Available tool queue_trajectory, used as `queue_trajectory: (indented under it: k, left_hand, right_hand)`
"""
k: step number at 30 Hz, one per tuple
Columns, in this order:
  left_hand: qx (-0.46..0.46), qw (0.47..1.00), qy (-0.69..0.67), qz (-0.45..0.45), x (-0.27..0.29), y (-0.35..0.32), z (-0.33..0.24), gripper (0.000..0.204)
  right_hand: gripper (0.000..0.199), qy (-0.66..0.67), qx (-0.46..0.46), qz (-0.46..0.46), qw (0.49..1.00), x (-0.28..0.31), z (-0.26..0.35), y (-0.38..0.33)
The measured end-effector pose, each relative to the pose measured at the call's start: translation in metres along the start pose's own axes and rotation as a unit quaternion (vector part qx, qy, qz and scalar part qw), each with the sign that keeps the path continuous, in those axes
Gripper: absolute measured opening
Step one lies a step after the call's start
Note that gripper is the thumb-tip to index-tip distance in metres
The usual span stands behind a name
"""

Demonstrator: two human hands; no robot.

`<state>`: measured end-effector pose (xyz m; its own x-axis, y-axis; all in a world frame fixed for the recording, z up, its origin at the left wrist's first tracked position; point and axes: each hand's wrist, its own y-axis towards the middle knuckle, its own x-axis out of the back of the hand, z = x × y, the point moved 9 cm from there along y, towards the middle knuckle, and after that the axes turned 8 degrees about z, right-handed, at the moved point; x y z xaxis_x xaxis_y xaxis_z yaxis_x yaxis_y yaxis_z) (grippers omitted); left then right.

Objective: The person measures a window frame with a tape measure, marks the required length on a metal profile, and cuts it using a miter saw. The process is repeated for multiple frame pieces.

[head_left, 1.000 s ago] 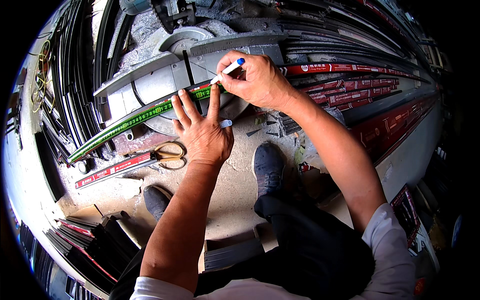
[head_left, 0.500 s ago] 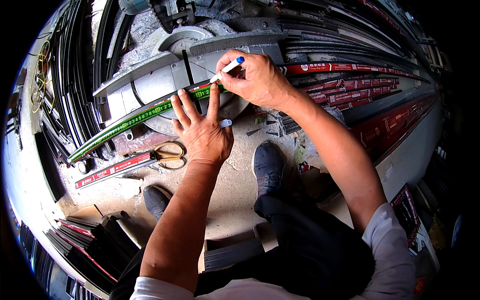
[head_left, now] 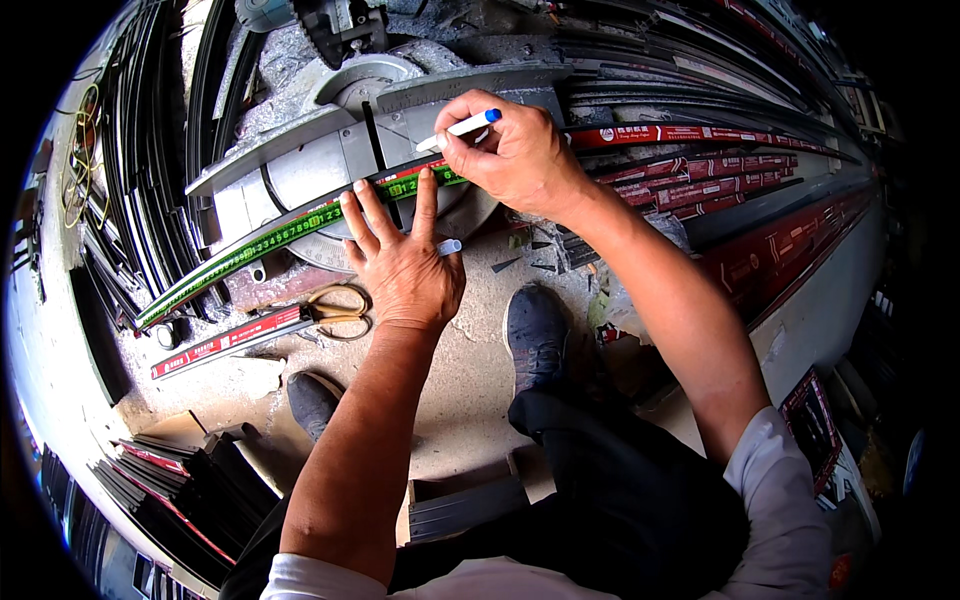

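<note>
A green tape measure (head_left: pixel 285 235) lies along a long black strip with a red label (head_left: pixel 640 134), across the grey saw table (head_left: pixel 312 160). My left hand (head_left: pixel 405 275) presses its spread fingertips on the tape and strip. A pale marker cap (head_left: pixel 450 246) juts out beside its thumb, tucked in the hand, its inner end hidden. Above the strip, my right hand (head_left: pixel 515 155) pinches a white marker (head_left: pixel 465 127) with a blue end. The marker's tip points left and seems slightly off the strip, over the saw table.
Scissors (head_left: pixel 338 312) and a short red-labelled strip (head_left: pixel 230 340) lie nearer me on the left. The saw head (head_left: pixel 340 30) stands beyond the table. Long dark strips (head_left: pixel 150 110) are at the left, and red-wrapped strips (head_left: pixel 700 185) at the right. My shoes (head_left: pixel 537 335) are on the floor below.
My right hand has shifted slightly right, and the marker's tip has come up off the strip near my left fingertips. The left hand, tape and strip stay almost still.
</note>
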<state>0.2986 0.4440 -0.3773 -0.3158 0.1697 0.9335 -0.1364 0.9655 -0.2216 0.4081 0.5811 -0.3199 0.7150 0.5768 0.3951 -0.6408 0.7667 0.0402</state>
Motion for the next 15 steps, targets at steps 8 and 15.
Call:
queue_trajectory:
  k: [8, 15]
  left_hand:
    - [0.009, 1.0, 0.0, 0.013, 0.001, 0.0, 0.001, 0.101]
    - [0.021, 1.0, 0.002, 0.019, 0.002, 0.0, 0.002, 0.099]
  right_hand:
    - [0.01, 0.059, -0.006, -0.061, 0.996, 0.02, 0.039, -0.045]
    - [0.009, 0.025, -0.079, -0.02, 0.996, 0.003, 0.028, -0.09]
